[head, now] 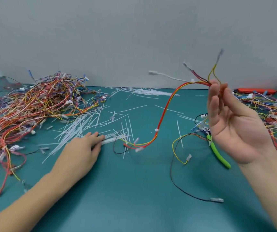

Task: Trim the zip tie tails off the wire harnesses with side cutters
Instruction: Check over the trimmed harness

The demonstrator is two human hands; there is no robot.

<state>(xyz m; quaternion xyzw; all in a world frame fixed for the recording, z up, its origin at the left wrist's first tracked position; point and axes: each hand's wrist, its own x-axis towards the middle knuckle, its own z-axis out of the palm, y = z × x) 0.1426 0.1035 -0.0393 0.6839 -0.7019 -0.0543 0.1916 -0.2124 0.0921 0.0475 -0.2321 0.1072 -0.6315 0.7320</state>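
Harness [165, 108] hangs from our right hand [231, 121], pinched at fingertips, trailing down-left to the mat [134, 190]. Side cutters [218, 152] lie just below that hand. Left hand [82, 148] flat, fingers relaxed, on cut tails [77, 126].

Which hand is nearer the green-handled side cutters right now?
Right. The right hand is raised just above the side cutters, pinching a harness; the left hand rests on the mat far to their left.

No text, label, brand, number or sign can be read anywhere in the view; the small white connectors and tags on the coloured wires are too blurred to show any writing.
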